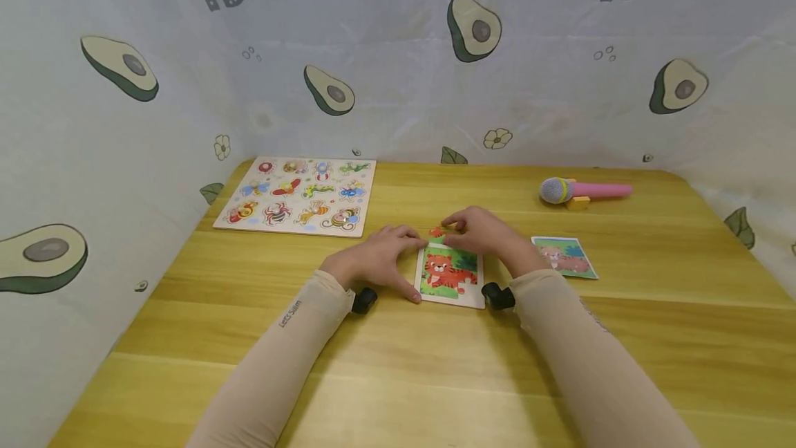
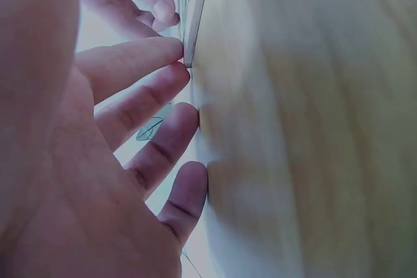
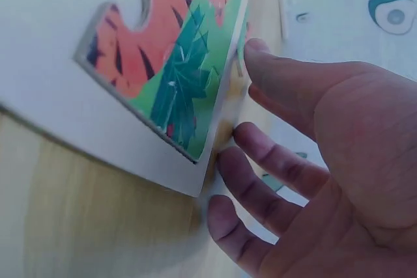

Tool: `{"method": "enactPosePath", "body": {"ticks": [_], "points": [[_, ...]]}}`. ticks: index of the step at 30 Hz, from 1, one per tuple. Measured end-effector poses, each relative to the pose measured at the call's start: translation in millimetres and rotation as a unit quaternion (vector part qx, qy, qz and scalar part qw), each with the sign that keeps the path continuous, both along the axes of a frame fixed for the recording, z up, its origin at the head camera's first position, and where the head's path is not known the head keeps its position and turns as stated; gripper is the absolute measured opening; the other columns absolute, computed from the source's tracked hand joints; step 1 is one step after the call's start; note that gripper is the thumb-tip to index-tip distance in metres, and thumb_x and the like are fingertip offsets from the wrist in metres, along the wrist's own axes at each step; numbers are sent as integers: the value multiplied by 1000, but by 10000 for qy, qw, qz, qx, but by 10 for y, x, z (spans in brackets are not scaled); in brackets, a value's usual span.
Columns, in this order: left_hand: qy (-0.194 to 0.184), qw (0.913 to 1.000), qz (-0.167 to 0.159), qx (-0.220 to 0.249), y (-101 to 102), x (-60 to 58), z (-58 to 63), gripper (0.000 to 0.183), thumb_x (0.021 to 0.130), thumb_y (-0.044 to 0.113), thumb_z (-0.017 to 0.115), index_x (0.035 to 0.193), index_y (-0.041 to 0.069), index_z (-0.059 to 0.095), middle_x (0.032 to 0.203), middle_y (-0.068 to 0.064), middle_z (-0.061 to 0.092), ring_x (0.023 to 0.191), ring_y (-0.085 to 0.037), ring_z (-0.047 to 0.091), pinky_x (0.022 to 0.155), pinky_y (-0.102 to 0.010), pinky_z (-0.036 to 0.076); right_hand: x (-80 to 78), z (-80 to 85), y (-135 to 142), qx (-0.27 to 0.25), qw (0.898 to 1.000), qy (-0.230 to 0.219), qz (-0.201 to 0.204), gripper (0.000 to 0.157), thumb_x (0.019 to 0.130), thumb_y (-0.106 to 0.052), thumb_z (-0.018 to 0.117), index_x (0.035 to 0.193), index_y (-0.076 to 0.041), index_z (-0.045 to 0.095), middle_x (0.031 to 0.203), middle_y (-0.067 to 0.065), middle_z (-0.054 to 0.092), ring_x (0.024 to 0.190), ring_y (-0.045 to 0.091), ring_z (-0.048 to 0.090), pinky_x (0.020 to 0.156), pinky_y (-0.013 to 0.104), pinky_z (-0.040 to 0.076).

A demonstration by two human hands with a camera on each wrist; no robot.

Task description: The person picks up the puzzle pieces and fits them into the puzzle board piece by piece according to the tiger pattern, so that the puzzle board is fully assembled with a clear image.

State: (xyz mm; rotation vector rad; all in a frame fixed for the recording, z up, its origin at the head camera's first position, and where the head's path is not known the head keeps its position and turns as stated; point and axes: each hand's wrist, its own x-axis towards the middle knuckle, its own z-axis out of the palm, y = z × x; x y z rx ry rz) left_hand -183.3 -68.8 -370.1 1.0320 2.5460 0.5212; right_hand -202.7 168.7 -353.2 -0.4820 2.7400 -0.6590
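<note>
A small tiger jigsaw board [image 1: 449, 275] with a white frame lies flat on the table; its near right part shows bare white backing. My left hand [image 1: 382, 258] spans the board's left side, thumb at the near corner and index finger at the far corner. In the left wrist view its other fingertips [image 2: 189, 118] rest along the tabletop. Just past the board's far edge, my right hand [image 1: 488, 232] pinches a loose orange-and-green puzzle piece [image 1: 437, 233] between thumb and index finger. The right wrist view shows its remaining fingers [image 3: 238, 174] loosely bent beside the board's edge.
A picture card [image 1: 566, 258] with a tiger lies right of my right hand. Farther back is a pink toy microphone [image 1: 600, 190] with a yellow block [image 1: 578, 203] by it. An insect peg puzzle [image 1: 298, 196] lies at the back left. A printed curtain [image 1: 398, 40] surrounds the table.
</note>
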Motion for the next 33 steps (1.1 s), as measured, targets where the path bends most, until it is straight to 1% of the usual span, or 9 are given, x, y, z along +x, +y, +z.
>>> {"method": "enactPosePath", "body": {"ticks": [3, 8, 11, 14, 19, 24, 29, 33], "points": [[-10, 10000, 0, 46, -18, -1, -18, 101, 71, 64, 84, 154, 22, 44, 151, 4, 38, 135, -21, 33, 113, -43, 28, -34, -26, -25, -43, 10000, 28, 73, 42, 97, -21, 69, 134, -1, 64, 116, 21, 66, 101, 30, 60, 92, 48, 49], [49, 10000, -1, 73, -37, -2, -18, 102, 70, 64, 84, 153, 21, 45, 151, 3, 39, 134, -22, 35, 112, -43, 29, -66, -24, -78, -72, 9998, -11, 199, 39, 98, -19, 69, 133, -3, 65, 109, 15, 68, 84, 23, 55, 81, 40, 47], [89, 9999, 0, 66, -34, -5, -5, 101, 70, 64, 84, 153, 20, 46, 150, 2, 40, 135, -22, 35, 113, -43, 29, -76, -15, -101, -77, 9998, -49, 167, 38, 98, -17, 69, 132, -4, 66, 104, 14, 67, 81, 22, 53, 77, 37, 46], [143, 9999, -8, 18, -23, -8, 11, 101, 71, 64, 84, 152, 19, 46, 150, 2, 41, 135, -22, 35, 112, -42, 30, -79, -12, -111, -82, 9999, -37, 104, 35, 98, -15, 68, 131, -4, 67, 104, 14, 67, 84, 23, 54, 79, 38, 47], [254, 9996, -50, -74, 2, -18, 19, 100, 71, 65, 83, 152, 18, 47, 149, 2, 42, 134, -21, 37, 112, -40, 31, -64, -3, -101, -118, 9999, 38, 24, 31, 97, -13, 68, 126, -3, 69, 110, 17, 66, 94, 28, 59, 86, 45, 50], [245, 9996, -62, -124, 20, -11, 31, 101, 71, 65, 83, 152, 18, 47, 148, 2, 42, 133, -21, 37, 111, -40, 32, -44, -12, -92, -321, 9991, -59, -264, 28, 96, -15, 70, 122, -4, 65, 113, 18, 63, 103, 33, 60, 92, 48, 48], [223, 9997, 8, -133, 22, 5, 40, 101, 71, 65, 83, 152, 17, 47, 150, 1, 41, 134, -22, 36, 112, -40, 31, -24, -22, -73, -696, 9961, -160, -512, 28, 96, -13, 70, 120, -4, 59, 108, 17, 65, 100, 32, 61, 91, 48, 48], [195, 9997, 73, -82, 4, 15, 35, 100, 71, 65, 83, 151, 17, 48, 148, 1, 42, 133, -22, 37, 111, -41, 31, -29, -41, -55, -899, 9941, -120, -600, 28, 97, -12, 69, 122, -3, 60, 106, 16, 66, 98, 31, 61, 89, 46, 49]]}}
